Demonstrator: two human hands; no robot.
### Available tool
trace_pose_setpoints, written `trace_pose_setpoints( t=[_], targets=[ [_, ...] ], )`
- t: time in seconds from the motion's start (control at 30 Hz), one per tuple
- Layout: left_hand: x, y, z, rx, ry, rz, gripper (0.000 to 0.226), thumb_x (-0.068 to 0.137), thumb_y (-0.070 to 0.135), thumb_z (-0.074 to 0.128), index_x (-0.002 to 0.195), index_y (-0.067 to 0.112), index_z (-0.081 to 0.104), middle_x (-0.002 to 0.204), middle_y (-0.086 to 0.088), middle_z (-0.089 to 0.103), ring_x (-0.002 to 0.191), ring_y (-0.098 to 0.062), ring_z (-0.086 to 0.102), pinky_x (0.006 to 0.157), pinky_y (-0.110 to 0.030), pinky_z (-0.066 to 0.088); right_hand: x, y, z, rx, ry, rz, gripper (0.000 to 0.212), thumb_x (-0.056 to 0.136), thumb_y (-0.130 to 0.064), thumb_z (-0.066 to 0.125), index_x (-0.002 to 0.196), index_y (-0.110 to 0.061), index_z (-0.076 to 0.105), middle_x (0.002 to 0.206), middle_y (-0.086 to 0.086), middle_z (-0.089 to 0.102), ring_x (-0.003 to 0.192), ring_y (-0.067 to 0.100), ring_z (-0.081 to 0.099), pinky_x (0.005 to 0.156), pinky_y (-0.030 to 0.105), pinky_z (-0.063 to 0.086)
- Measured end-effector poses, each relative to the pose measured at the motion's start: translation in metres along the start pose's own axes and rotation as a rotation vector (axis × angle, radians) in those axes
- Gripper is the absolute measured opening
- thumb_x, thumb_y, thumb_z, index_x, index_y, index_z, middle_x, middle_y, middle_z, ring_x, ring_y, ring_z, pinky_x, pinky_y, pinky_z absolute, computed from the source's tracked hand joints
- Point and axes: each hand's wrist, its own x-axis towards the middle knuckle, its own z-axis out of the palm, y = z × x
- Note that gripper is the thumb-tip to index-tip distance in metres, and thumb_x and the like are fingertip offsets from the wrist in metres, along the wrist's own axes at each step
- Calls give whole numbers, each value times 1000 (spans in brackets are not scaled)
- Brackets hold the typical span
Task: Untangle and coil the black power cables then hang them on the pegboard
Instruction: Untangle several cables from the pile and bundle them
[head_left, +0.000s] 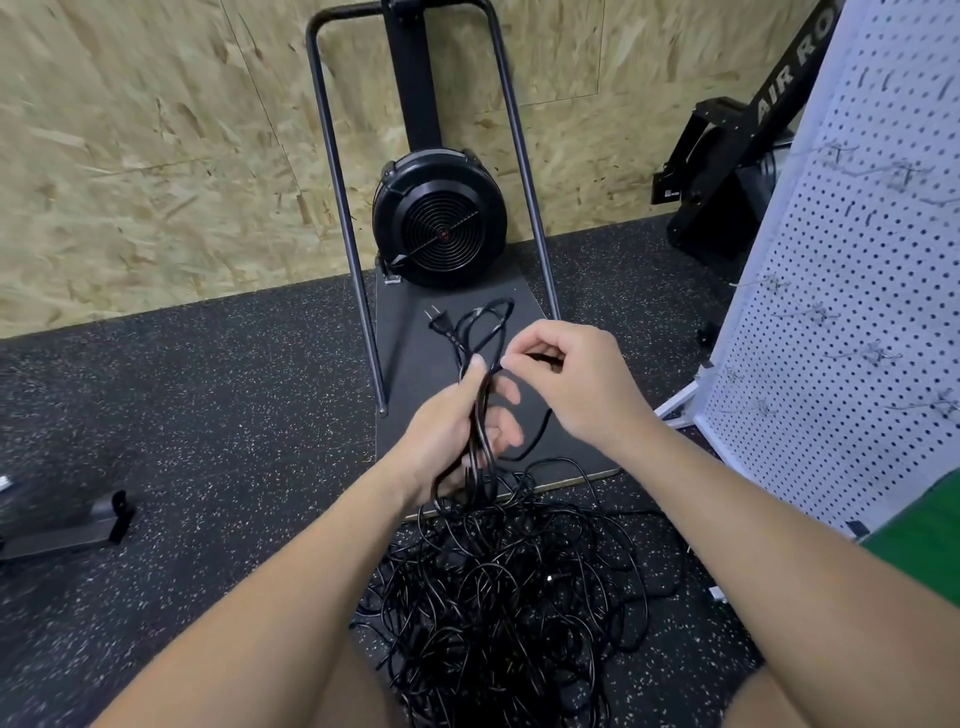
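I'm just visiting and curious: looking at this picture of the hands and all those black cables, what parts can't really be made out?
Head view only:
- Tangled cable pile: how many cables it holds; the strands overlap.
- Coiled cable: its lower loops, hidden behind the left hand.
- Right hand: what its fingertips pinch, hidden by the curled fingers.
- Pegboard: cut off by the right edge; its hooks are blurred.
- Fan machine: its top is cut off by the upper edge.

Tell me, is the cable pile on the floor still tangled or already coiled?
Tangled: the cable pile lies as loose crossing loops on the floor. Only a few strands are gathered in the left hand.
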Motion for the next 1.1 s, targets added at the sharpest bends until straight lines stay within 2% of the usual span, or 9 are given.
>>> trace_pose_setpoints(
  t=[0.1,0.17,0.3,0.43,0.57,0.73,0.83,1.0,1.1],
  targets=[
    [1,-2,-7,6,-31,33,63,106,77,43,104,20,70,61,-5,51,44,-17,26,37,-16,22,-2,4,1,10,-50,0,10,98,-22,82,88,-25,80,83,-11,77,81,15,70,80,34,58],
    [4,-5,-13,35,-69,102,39,108,55,61,98,20,73,55,-4,48,46,-19,28,40,-28,18,-1,8,1,31,-70,22,7,97,-27,84,90,-27,80,87,-11,78,88,12,71,85,33,58],
    [9,-7,-17,-73,-105,172,37,110,30,64,114,-6,65,50,-6,39,50,-31,20,47,-43,12,3,21,-6,63,-191,131,16,103,-35,77,92,-24,80,87,-11,77,78,3,65,78,26,51],
    [6,3,-29,-219,-7,248,22,115,21,55,123,5,67,57,-1,36,51,-19,43,52,-30,37,-1,35,-15,51,-227,279,19,108,-29,70,96,-18,78,79,-16,74,75,2,68,81,32,56],
    [13,-6,-42,-169,44,185,18,118,17,49,120,5,62,79,-21,62,87,-39,79,87,-53,66,3,16,-17,351,-149,323,20,108,-15,68,101,0,79,93,20,79,91,38,82,92,58,67],
    [12,-10,-19,150,87,192,21,115,32,59,119,17,73,74,-5,48,53,-18,36,55,-32,45,6,-16,-8,592,-11,306,20,108,-12,69,107,6,78,89,20,75,84,42,81,73,47,68],
    [7,-9,3,102,22,209,43,113,42,60,77,19,61,63,-6,38,53,-21,27,55,-33,35,7,-25,-6,713,19,337,21,109,-13,68,111,6,76,90,18,75,85,38,82,68,39,65],
    [3,-13,6,204,-168,186,45,112,53,56,115,15,80,58,-17,39,54,-21,36,59,-32,38,4,-25,-1,745,69,355,20,109,-12,68,110,5,78,91,19,75,87,38,82,71,37,68],
    [3,-16,10,336,-151,148,47,104,60,64,90,17,76,64,-23,51,56,-19,42,71,-37,42,1,-22,4,728,88,361,20,110,-12,67,107,5,79,91,20,76,90,41,82,78,41,69]
  ],
)
